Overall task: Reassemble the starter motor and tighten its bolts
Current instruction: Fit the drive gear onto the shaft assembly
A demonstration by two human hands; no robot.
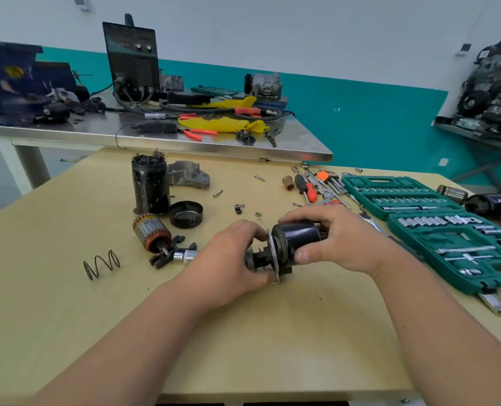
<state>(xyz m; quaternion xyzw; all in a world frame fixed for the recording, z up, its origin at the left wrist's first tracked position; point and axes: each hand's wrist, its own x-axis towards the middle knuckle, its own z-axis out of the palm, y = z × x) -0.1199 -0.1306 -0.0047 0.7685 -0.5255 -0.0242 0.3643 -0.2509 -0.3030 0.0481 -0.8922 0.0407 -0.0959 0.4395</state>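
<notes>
My right hand [340,238] grips a black cylindrical solenoid [297,237] lying sideways just above the wooden table [243,332]. My left hand [231,256] holds the plunger end [258,259] sticking out of its metal flange. The upright black motor housing [149,186] stands at the left back, with the copper-wound armature [151,234], a black end cap [185,213], the grey aluminium nose housing [189,174] and a black fork lever [170,253] around it. A loose coil spring [101,263] lies far left. Small bolts [218,193] and nuts [239,207] are scattered behind my hands.
An open green socket set [437,227] fills the right side of the table, with screwdrivers and hex keys [316,184] behind it. Another black motor [492,202] lies far right. A steel bench [184,142] behind carries a welder, cables, pliers and yellow rags.
</notes>
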